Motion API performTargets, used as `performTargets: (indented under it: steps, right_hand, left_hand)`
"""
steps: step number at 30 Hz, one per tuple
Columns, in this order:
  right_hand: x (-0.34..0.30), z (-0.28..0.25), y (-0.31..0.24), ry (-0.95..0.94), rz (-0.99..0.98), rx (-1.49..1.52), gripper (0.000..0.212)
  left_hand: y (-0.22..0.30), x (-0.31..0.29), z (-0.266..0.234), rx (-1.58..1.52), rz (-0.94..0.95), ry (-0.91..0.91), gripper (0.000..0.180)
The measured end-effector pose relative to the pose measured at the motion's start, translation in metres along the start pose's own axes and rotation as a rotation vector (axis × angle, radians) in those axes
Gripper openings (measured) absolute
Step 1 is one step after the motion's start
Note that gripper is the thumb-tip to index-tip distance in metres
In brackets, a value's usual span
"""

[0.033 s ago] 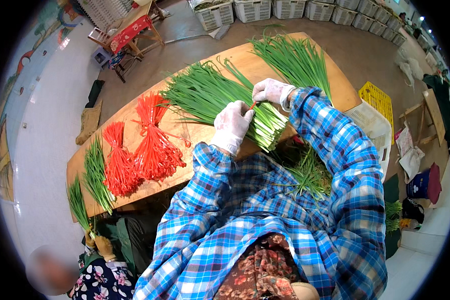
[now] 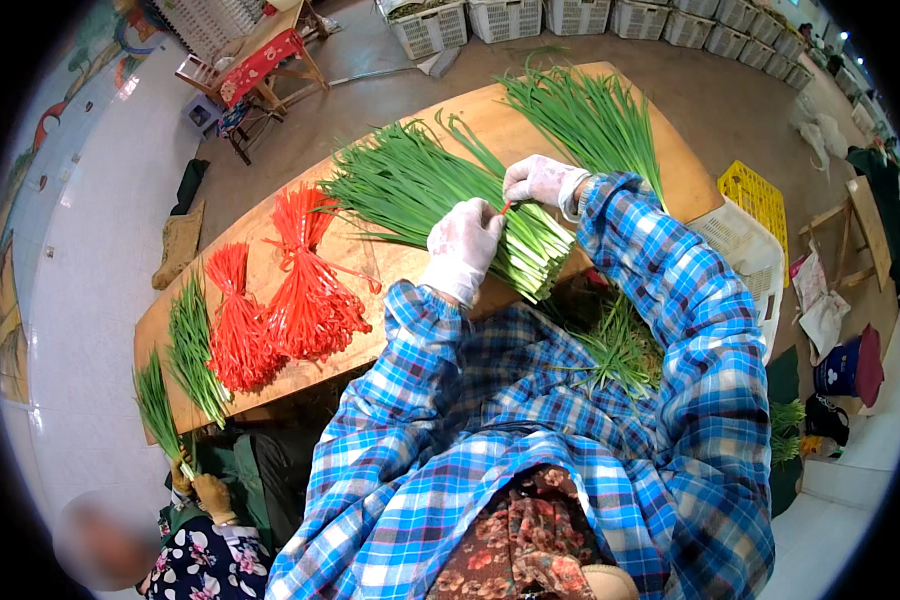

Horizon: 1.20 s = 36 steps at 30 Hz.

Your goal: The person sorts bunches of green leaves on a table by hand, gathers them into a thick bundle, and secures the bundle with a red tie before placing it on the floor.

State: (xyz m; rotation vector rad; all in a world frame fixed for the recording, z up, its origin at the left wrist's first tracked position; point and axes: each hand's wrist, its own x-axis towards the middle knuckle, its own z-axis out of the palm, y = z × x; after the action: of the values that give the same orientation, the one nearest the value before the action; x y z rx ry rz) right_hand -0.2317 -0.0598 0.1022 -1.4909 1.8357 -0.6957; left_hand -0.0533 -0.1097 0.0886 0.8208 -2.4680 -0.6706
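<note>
A thick bundle of green chives (image 2: 415,185) lies slantwise across the wooden table, its pale stem ends toward me. Both my hands wear stained white gloves and meet over the stems. A short piece of red tie (image 2: 506,208) shows between them, at the top of the bundle. My left hand (image 2: 463,247) is closed on the tie from the left, thumb against fingers. Pinched from the far right side is my right hand (image 2: 544,184), also at the tie. The part of the tie around or under the stems is hidden.
Two bunches of red ties (image 2: 315,300) lie left on the table (image 2: 400,285). More chives (image 2: 595,120) rest at the far right. At lower left, a co-worker's gloved hands (image 2: 208,492) hold a small bunch. A white crate (image 2: 745,250) stands right, by a yellow one (image 2: 755,210).
</note>
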Motion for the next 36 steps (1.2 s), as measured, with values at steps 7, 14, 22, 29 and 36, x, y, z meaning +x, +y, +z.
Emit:
performTargets:
  steps: [7, 14, 22, 29, 36]
  right_hand:
    - [0.005, 0.004, 0.002, 0.006, -0.039, 0.043, 0.014]
    - [0.003, 0.021, 0.010, 0.388, -0.244, -0.032, 0.043]
    - [0.000, 0.030, 0.018, 0.440, 0.006, 0.377, 0.020]
    - [0.004, 0.036, 0.032, 0.373, -0.111, 0.325, 0.012]
    - [0.012, 0.048, 0.047, 0.444, -0.216, 0.409, 0.005]
  left_hand:
    - [0.005, 0.013, -0.003, 0.247, 0.075, -0.098, 0.013]
    - [-0.021, 0.007, 0.005, -0.320, -0.051, 0.117, 0.012]
    - [-0.009, 0.015, -0.007, 0.020, 0.434, 0.339, 0.010]
    - [-0.014, 0.043, 0.011, -0.259, 0.650, 0.162, 0.010]
    - [-0.018, 0.053, 0.026, -0.236, 0.368, -0.085, 0.012]
